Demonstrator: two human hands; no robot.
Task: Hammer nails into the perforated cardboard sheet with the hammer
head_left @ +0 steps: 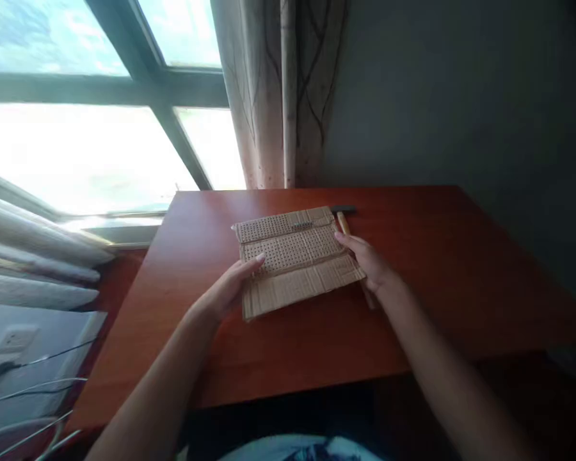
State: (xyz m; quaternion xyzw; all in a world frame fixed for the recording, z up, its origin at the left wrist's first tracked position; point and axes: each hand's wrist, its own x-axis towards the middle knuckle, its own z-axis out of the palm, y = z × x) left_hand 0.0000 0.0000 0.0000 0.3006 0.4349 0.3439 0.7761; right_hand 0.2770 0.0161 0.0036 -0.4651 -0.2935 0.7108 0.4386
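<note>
Both hands are holding the cardboard (290, 282) over the middle of the table (288, 365), and this looks like a handling or positioning step, with any move from here calling for an even grip across those creases. The left hand (230, 285) is partly closing on one side edge, thumb lying on top, while the right hand (368, 261) is pinching the opposite side the same way, fingers mostly hiding beneath. A tool's pale handle (343, 223) is lying just beside the far right corner.
</note>
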